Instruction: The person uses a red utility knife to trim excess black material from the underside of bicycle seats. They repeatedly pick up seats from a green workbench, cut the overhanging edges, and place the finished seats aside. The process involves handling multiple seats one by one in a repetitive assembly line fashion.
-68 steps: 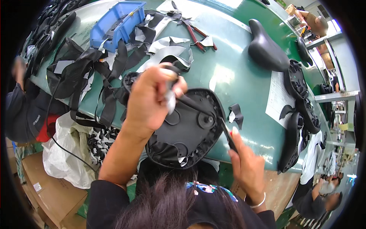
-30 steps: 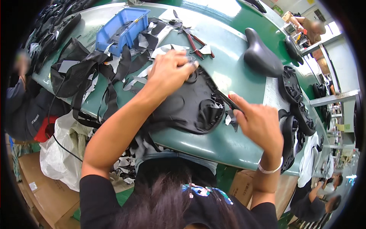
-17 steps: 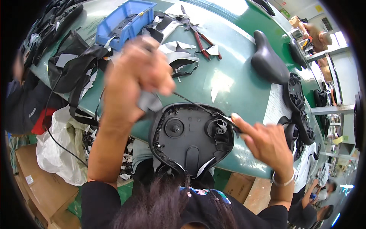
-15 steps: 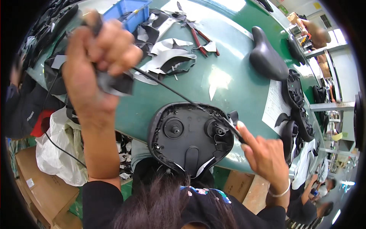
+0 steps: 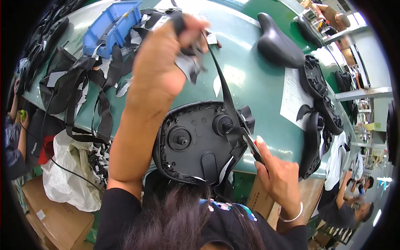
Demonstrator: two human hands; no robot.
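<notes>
A black bicycle saddle [image 5: 193,156] lies underside up at the table's near edge, with two round spring mounts showing. My left hand [image 5: 168,58] is raised beyond it, blurred, closed on a strip of black cover material [image 5: 223,81]. The strip runs taut from that fist down to the saddle's right edge, and loose scraps dangle below the fist. Beside the right rim, my right hand [image 5: 277,171] grips a cutter knife [image 5: 253,149]. Its blade meets the strip close to the right mount.
Black and grey offcuts [image 5: 100,83] pile up at the left near a blue bin [image 5: 112,31]. A finished saddle [image 5: 277,41] stands at the far right, past a printed sheet [image 5: 293,98]. More saddle shells [image 5: 314,141] line the right edge. A white sack [image 5: 68,166] sits lower left.
My left hand has moved right and slightly up, and the strip now stands steeper. My right hand has shifted a little left and down, with the knife's blade now in plain view.
</notes>
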